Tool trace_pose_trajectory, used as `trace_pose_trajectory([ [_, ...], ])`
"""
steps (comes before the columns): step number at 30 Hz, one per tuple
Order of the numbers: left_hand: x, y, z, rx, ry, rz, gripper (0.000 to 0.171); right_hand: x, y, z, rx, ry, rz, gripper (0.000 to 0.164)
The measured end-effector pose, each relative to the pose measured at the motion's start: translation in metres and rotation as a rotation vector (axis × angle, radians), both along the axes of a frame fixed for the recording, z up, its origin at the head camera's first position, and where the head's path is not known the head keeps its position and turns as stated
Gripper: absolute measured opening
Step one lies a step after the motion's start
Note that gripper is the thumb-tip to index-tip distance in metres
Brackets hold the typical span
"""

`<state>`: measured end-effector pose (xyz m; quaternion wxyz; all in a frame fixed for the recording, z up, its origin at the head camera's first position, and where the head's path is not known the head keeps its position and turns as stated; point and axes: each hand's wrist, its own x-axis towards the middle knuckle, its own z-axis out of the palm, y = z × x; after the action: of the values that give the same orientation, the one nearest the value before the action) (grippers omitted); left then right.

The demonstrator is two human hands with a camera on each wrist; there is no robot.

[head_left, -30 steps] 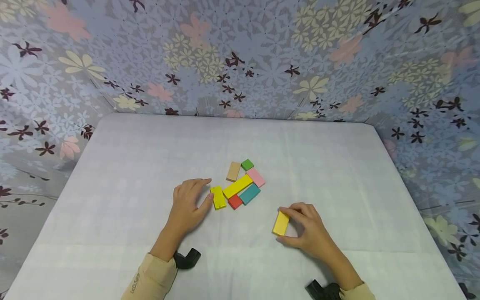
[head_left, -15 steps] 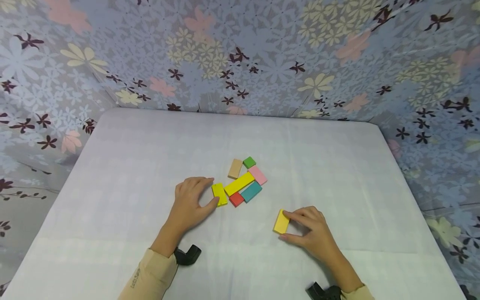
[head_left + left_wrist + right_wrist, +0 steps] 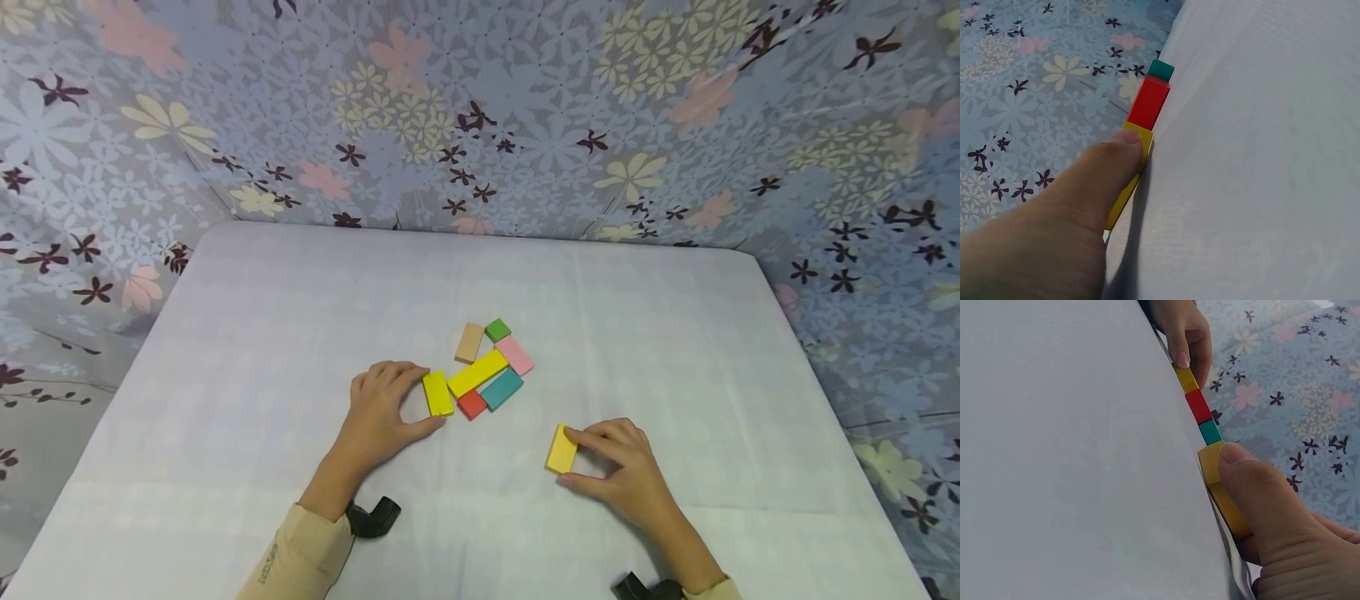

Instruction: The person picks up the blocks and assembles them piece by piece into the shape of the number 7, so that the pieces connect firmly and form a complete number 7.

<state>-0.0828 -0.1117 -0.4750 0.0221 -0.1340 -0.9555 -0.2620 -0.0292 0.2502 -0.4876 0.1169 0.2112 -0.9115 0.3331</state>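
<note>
My left hand (image 3: pixel 378 417) holds a short bright yellow block (image 3: pixel 438 394) by its two ends, index finger at the far end and thumb at the near one. In the left wrist view the thumb lies against this yellow block (image 3: pixel 1129 194). To the right and nearer, my right hand (image 3: pixel 626 462) pinches a deeper yellow block (image 3: pixel 562 450) between thumb and fingers. The right wrist view shows that thumb on the deeper yellow block (image 3: pixel 1225 487). Close beside the left-hand block lie a long yellow block (image 3: pixel 477 373) and a red block (image 3: pixel 472 405).
A teal block (image 3: pixel 501 390) lies against the red one. Behind are a pink block (image 3: pixel 514 356), a green block (image 3: pixel 497 330) and a tan block (image 3: pixel 469 342). All rest on a white-covered table (image 3: pixel 300 283), with flowered cloth (image 3: pixel 525 108) beyond its far edge.
My left thumb has slid from the bright yellow block's side to its near end. The right index finger has shifted slightly along the deeper yellow block, which stays in place.
</note>
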Motion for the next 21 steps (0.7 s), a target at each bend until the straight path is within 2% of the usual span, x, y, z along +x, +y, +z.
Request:
trace_pose_trajectory([
  [5, 0.0001, 0.0007, -0.0001, 0.016, -0.003, 0.014, 0.067, 0.0004, -0.0001, -0.0001, 0.002, -0.007, -0.002, 0.061],
  [12, -0.0005, 0.0002, -0.001, 0.055, 0.046, 0.062, 0.065, 0.0001, 0.0001, -0.0018, -0.014, 0.033, 0.018, 0.059],
  [21, 0.0009, 0.0013, 0.0027, 0.115, 0.101, 0.093, 0.064, 0.0009, 0.001, -0.0015, -0.02, 0.033, 0.021, 0.059],
])
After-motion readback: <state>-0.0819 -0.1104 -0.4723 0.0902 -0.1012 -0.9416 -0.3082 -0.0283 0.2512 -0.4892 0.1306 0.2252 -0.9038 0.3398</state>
